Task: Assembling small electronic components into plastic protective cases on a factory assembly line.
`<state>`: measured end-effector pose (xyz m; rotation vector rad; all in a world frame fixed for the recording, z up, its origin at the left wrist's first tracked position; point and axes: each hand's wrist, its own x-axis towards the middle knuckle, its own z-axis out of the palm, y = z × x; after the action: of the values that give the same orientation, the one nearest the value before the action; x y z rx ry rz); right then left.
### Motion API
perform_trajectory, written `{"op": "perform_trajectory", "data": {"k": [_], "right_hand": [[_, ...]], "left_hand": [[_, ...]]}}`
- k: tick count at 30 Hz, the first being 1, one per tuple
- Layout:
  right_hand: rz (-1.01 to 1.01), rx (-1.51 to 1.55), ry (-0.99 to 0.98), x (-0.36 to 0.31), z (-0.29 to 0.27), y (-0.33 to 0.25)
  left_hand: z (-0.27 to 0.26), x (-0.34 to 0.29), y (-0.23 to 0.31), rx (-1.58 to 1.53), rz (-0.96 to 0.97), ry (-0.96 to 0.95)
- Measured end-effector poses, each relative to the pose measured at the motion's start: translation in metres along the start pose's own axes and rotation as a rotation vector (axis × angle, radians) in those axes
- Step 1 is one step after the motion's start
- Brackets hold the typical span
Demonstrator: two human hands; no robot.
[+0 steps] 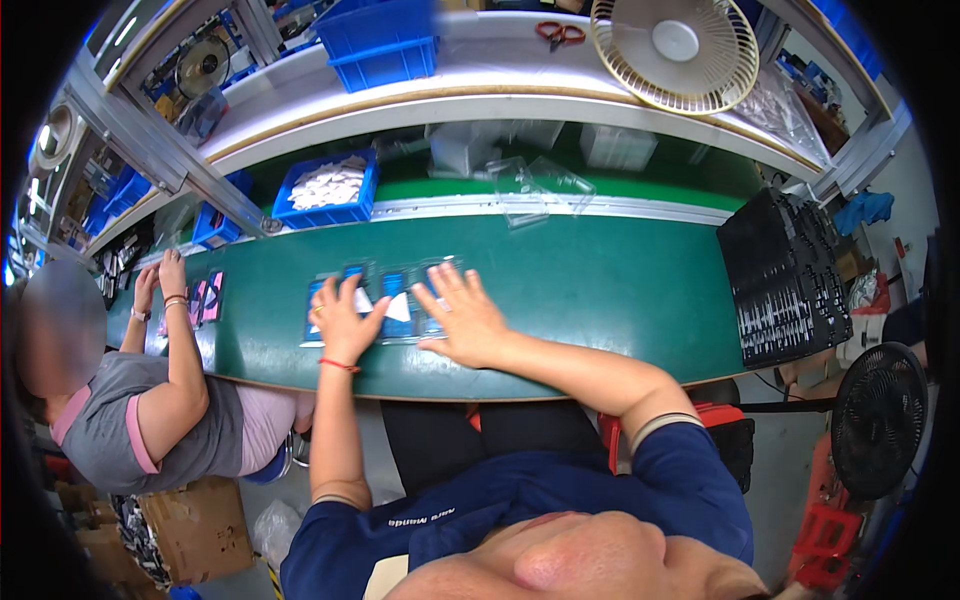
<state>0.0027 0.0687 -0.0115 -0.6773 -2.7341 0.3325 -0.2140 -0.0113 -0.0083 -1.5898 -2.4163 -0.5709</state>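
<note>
On the green bench top (560,320) in front of me lies a row of flat blue pieces (396,318) in clear plastic trays, with white patches on some. My left hand (343,322), a red band at its wrist, rests over the left part of the row with its fingers spread. Over the right end, touching a clear tray's edge, lies my right hand (466,322), flat with the fingers apart. Both hands cover part of the pieces beneath them. I cannot tell exactly what kind of pieces they are.
A blue bin (327,192) of white pieces stands behind the bench. Clear plastic trays (540,190) lie at the back edge. Stacked black trays (785,275) stand at the right end. At the left a co-worker (165,400) handles pink-and-dark pieces (207,297). Above is a shelf (490,70).
</note>
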Motion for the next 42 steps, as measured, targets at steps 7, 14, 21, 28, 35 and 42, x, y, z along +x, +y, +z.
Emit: {"op": "perform_trajectory", "data": {"k": [7, 14, 21, 28, 35, 42], "right_hand": [[-0.107, 0.251, 0.065, 0.091, 0.032, -0.064], [-0.041, 0.385, 0.375, 0.057, 0.019, -0.007], [0.220, -0.235, 0.475, -0.102, -0.121, 0.108], [0.847, -0.759, 0.550, -0.263, -0.278, 0.157], [1.200, -0.537, 0.313, -0.288, -0.309, 0.160], [1.206, -0.376, 0.391, -0.281, -0.342, 0.165]], "left_hand": [[-0.016, 0.033, -0.147, 0.039, -0.038, -0.035], [-0.020, 0.051, -0.094, -0.021, 0.104, 0.159], [-0.012, 0.052, 0.082, -0.323, 0.712, -0.004], [0.051, 0.049, 0.198, -0.500, 1.013, -0.204], [0.070, 0.042, 0.205, -0.494, 0.979, -0.259], [0.062, 0.039, 0.196, -0.508, 0.922, -0.269]]}}
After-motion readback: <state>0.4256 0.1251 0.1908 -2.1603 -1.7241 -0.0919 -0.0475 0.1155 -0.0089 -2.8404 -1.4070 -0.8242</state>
